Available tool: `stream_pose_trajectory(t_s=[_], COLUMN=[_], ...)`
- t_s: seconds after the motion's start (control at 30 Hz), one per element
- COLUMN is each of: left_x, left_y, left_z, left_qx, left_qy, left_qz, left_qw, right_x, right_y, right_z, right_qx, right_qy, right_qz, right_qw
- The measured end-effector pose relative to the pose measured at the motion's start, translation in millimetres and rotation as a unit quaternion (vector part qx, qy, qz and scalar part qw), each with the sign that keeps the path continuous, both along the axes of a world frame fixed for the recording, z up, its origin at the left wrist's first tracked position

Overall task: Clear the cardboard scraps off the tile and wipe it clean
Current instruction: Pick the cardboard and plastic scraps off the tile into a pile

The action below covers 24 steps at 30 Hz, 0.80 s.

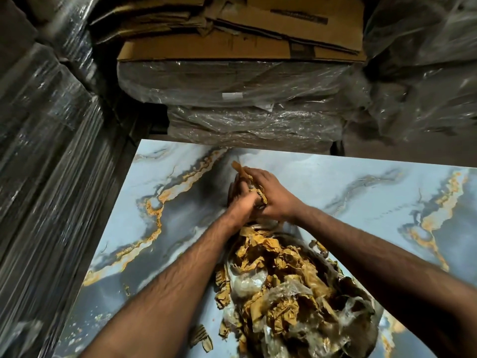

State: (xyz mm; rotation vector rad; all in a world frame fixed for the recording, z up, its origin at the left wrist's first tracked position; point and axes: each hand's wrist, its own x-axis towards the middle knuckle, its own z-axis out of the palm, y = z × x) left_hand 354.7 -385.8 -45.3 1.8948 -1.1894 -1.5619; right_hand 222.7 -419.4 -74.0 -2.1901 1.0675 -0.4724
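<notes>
Two hands meet at the far end of the scrap heap, clamped together on one bundle of cardboard strips (pixel 247 177). The left hand (pixel 241 202) curls round the bundle from the left; the right hand (pixel 271 195) covers it from the right with fingers bent over its top, and a strip end pokes out beyond the fingertips toward the far edge. The main pile of cardboard scraps (pixel 284 280), mixed with crumpled clear plastic film (pixel 296 293), lies on the near side of the hands, between and under the forearms, its long axis running from the hands back toward the near right corner. Both hands sit at about the same reach from it, the right forearm passing closest along its flank. A few loose scraps (pixel 202 339) lie apart at the near left of the pile.

The bearing surface is a large glossy tile (pixel 180 228), pale blue with grey and gold veining, lying flat; its left and far parts are bare. Shrink-wrapped stacks (pixel 38 151) stand along the left side, wrapped bundles (pixel 245 99) topped by flattened cardboard boxes (pixel 245 34) crowd the far edge, and more wrapped goods (pixel 426 73) fill the far right. Judged from this layout, gathering is under way and wiping has not begun.
</notes>
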Motion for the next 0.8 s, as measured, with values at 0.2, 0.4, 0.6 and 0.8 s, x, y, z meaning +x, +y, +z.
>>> stream_pose_trajectory(t_s=[0.2,0.4,0.6,0.8], left_x=[15,29,34,58], left_y=[7,6,18,23], left_z=[-5,-1,8,30], left_qx=[-0.001,-0.044,-0.062,-0.088], left_qy=[0.215,0.244,0.204,0.075], left_qz=[0.061,0.099,0.074,0.1], left_qw=[0.975,0.964,0.974,0.988], right_x=[14,26,33,10], right_y=[5,6,11,24], right_z=[0,6,24,65], right_qx=[-0.045,-0.112,-0.047,0.073], right_qy=[-0.011,0.091,0.124,-0.004], right_qz=[-0.085,-0.052,-0.103,-0.237], right_qw=[0.995,0.988,0.986,0.969])
